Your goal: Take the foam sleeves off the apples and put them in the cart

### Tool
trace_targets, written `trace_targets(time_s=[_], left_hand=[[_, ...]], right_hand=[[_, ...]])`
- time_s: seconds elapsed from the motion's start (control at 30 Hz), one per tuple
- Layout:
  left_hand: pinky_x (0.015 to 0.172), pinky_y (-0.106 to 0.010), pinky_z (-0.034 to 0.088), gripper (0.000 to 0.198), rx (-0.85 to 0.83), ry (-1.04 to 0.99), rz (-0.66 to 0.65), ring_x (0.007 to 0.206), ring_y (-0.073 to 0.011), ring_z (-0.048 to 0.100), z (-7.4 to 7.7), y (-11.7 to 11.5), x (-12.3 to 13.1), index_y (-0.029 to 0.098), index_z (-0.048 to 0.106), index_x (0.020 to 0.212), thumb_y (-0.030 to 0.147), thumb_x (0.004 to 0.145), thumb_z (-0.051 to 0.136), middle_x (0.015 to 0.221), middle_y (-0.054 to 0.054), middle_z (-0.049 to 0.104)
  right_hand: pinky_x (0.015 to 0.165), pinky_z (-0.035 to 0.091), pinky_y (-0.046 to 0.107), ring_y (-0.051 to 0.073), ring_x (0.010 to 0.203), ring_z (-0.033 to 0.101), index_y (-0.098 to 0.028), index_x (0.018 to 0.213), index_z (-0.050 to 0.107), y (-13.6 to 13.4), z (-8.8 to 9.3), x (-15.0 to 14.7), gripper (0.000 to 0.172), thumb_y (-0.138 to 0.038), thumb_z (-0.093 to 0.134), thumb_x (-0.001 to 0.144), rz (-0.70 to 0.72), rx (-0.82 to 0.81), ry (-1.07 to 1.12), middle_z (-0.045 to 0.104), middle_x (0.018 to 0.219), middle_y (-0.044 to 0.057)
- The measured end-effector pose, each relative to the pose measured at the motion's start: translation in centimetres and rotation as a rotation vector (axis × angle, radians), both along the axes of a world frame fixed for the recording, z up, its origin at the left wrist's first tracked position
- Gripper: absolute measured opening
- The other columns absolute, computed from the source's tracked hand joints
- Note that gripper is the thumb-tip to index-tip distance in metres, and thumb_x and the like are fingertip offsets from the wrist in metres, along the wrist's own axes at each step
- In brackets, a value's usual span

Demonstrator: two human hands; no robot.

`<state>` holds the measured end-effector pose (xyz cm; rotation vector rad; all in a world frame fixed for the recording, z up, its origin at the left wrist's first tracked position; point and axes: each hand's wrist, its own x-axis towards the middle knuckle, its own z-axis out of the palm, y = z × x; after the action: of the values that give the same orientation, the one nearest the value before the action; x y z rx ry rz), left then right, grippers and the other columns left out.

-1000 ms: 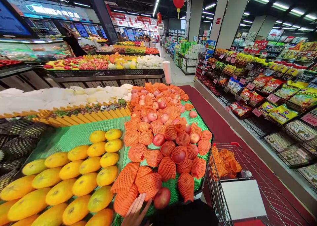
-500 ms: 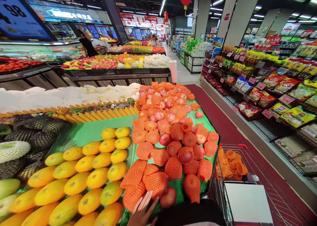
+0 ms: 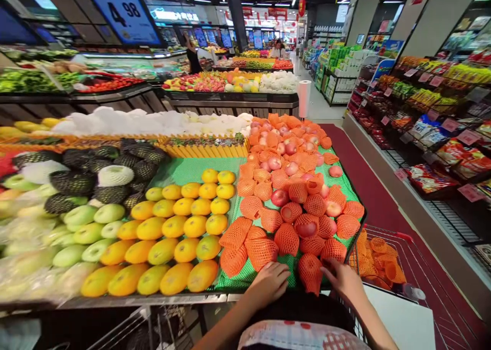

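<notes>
Apples in orange foam nets [image 3: 291,207] are piled on green matting at the near right of a fruit stand. My left hand [image 3: 268,284] rests at the stand's front edge with its fingers curled under; what is inside them is hidden. My right hand [image 3: 342,279] is just to the right, its fingers pressed together on the side of an orange foam net [image 3: 310,272] that stands at the front edge. A dark sleeve and a checked cloth lie below both hands.
Yellow mangoes [image 3: 184,248] lie left of the apples, green fruit [image 3: 88,232] beyond them. A shopping cart [image 3: 399,236] at my right holds loose orange nets [image 3: 378,260] and a white sheet [image 3: 402,322]. A red-carpeted aisle [image 3: 383,202] runs beside snack shelves [image 3: 433,150]. People stand far back.
The view has pulled back and swung left. My right hand has come into view on a net. My left hand has curled shut, and the bare apple beside it no longer shows.
</notes>
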<state>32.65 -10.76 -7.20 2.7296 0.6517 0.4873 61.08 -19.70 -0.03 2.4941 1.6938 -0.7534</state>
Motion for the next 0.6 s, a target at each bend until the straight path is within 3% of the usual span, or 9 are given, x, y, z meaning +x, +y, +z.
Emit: trace_targets(time_s=[0.13,0.23,0.4,0.5,0.6], left_hand=[[0.104,-0.039,0.062,0.019,-0.095,0.138,0.014,0.116,-0.0243,0.072,-1.5,-0.7,0.3,0.023,0.079,0.114,0.018,0.102,0.065,0.125,-0.006,0.08],[0.102,-0.036,0.064,0.026,-0.107,0.069,0.133,0.118,-0.023,0.075,-1.3,-1.4,-0.5,0.024,0.077,0.124,0.017,0.104,0.062,0.131,-0.005,0.08],[0.092,-0.033,0.067,0.03,0.04,-0.19,0.373,0.104,-0.0207,0.081,0.4,-1.6,-2.8,0.022,0.077,0.122,0.02,0.111,0.05,0.116,-0.007,0.084],[0.076,-0.026,0.065,0.028,0.079,-0.256,0.534,0.083,-0.0172,0.08,1.5,-0.9,-4.4,0.021,0.077,0.106,0.026,0.113,0.05,0.095,-0.004,0.082],[0.062,-0.022,0.058,0.031,0.069,-0.218,0.54,0.069,-0.0144,0.075,2.0,-0.5,-5.4,0.021,0.074,0.094,0.031,0.114,0.053,0.082,-0.001,0.076]], right_hand=[[0.097,0.059,0.039,0.036,0.125,0.074,-0.009,0.167,0.047,2.0,-0.9,-5.2,0.079,-0.057,0.065,0.107,0.117,-0.111,-0.076,0.057,0.159,0.027],[0.104,0.058,0.039,0.038,0.131,0.07,-0.002,0.171,0.034,1.7,-2.7,-6.7,0.103,-0.06,0.076,0.098,0.116,-0.094,-0.143,0.045,0.165,0.034],[0.102,0.06,0.041,0.037,0.124,0.074,-0.004,0.17,0.036,1.0,-4.4,-6.6,0.088,-0.044,0.074,0.101,0.13,-0.032,-0.153,0.05,0.161,0.034],[0.101,0.06,0.044,0.039,0.128,0.072,-0.005,0.171,0.034,1.1,-4.0,-6.0,0.087,-0.043,0.071,0.102,0.112,-0.036,-0.112,0.056,0.155,0.031],[0.107,0.058,0.046,0.039,0.134,0.068,-0.004,0.169,0.036,1.2,-3.0,-4.6,0.081,-0.047,0.064,0.107,0.065,-0.059,0.001,0.059,0.154,0.028]])
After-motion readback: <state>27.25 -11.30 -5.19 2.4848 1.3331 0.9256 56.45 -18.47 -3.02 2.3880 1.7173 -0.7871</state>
